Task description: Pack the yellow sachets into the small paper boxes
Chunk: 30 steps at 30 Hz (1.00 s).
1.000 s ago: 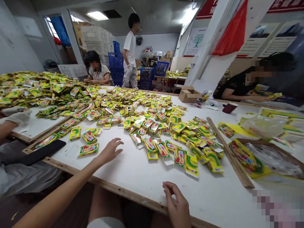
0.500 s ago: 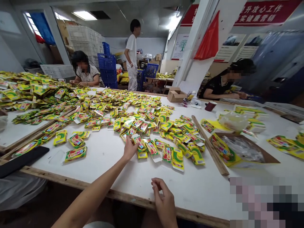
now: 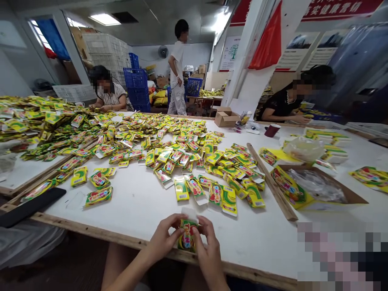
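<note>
Near the table's front edge, a small printed carton [image 3: 188, 235] in green, yellow and red is held upright between my two hands, its white top flap raised. My left hand [image 3: 166, 236] grips its left side, thumb on the printed face. On the opposite side my right hand [image 3: 207, 244] pinches it, thumb also on the front. Beyond my hands lies a loose heap of similar flat cartons [image 3: 176, 155]. A yellow carton [image 3: 181, 189] with a barcode is the closest one on the left of the near row.
A wooden strip [image 3: 273, 184] divides the white table [image 3: 127, 208] right of the heap. Past it stands an open display box [image 3: 315, 190] with clear plastic inside. A black phone-like slab [image 3: 33, 206] lies front left. Co-workers sit at the far side; another person stands behind.
My left hand has drawn a carton from the heap back toward the table's front edge. My right hand has closed on it too. The standing person has shifted slightly right.
</note>
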Motion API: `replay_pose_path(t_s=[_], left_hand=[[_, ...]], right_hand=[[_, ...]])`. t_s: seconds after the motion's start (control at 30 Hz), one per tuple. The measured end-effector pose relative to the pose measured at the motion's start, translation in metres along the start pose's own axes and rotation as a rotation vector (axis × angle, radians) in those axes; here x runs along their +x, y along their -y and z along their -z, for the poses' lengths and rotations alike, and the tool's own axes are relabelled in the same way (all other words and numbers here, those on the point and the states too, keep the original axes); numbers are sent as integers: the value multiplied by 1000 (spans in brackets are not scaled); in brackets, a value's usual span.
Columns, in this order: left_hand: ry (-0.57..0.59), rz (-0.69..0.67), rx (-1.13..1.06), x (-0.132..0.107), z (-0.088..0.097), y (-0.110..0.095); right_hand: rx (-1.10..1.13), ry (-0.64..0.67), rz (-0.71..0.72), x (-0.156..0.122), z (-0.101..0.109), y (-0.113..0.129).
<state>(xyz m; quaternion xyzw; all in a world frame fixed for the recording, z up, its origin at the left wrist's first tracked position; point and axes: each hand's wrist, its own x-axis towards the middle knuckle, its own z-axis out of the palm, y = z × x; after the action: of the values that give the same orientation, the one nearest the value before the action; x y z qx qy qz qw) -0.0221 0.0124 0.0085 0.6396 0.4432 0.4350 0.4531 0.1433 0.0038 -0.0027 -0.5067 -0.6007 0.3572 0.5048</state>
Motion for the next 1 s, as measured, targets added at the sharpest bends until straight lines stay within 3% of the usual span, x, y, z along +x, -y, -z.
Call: replay_pose_path(t_s=[0.07, 0.23, 0.4, 0.5, 0.77, 1.0], left_hand=[[12, -10, -2, 2, 0, -5], [-10, -16, 35, 3, -4, -18], [-84, -121, 1, 1, -14, -13], [-122, -73, -96, -1, -19, -8], [-137, -21, -39, 0, -19, -17], [-189, 54, -84, 14, -20, -23]], right_hand=[[14, -35, -12, 2, 1, 0], [-12, 88, 27, 14, 8, 6], [-33, -20, 109, 22, 8, 6], [9, -63, 86, 20, 7, 3], [-41, 91, 157, 17, 16, 9], [-77, 37, 85, 21, 10, 16]])
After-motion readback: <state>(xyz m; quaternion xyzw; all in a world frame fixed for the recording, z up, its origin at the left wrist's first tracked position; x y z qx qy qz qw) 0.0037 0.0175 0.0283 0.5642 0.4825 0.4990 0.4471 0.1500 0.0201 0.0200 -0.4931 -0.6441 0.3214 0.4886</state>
